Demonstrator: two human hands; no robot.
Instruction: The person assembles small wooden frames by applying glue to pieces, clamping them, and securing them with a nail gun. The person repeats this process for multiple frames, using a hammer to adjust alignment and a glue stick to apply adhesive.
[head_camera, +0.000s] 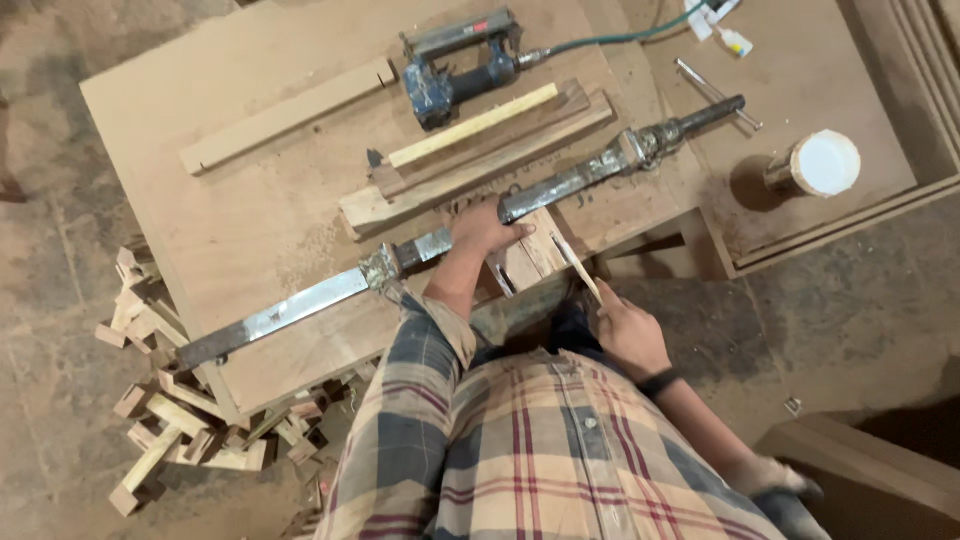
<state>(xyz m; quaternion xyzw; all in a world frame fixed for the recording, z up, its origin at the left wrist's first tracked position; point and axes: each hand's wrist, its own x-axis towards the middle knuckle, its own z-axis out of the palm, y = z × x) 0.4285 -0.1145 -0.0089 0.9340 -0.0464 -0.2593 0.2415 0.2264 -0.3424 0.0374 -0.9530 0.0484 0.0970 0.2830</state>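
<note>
My left hand (484, 226) rests on top of a long metal bar clamp (300, 308), its fingers curled over the bar near the middle. The clamp lies diagonally across a plywood table (250, 210), over a few small wooden blocks (535, 262) at the front edge. My right hand (628, 332), with a dark band at the wrist, holds a thin wooden strip (576, 266) that points up towards the blocks. Both arms come from a plaid shirt at the bottom of the view.
Long wooden battens (480, 150) and a separate plank (285, 115) lie behind the clamp. A blue nail gun (455, 68) with a green hose (610, 38) sits at the back. A white-lidded can (822, 163) stands on a board at right. Wooden offcuts (190, 425) are piled on the floor at left.
</note>
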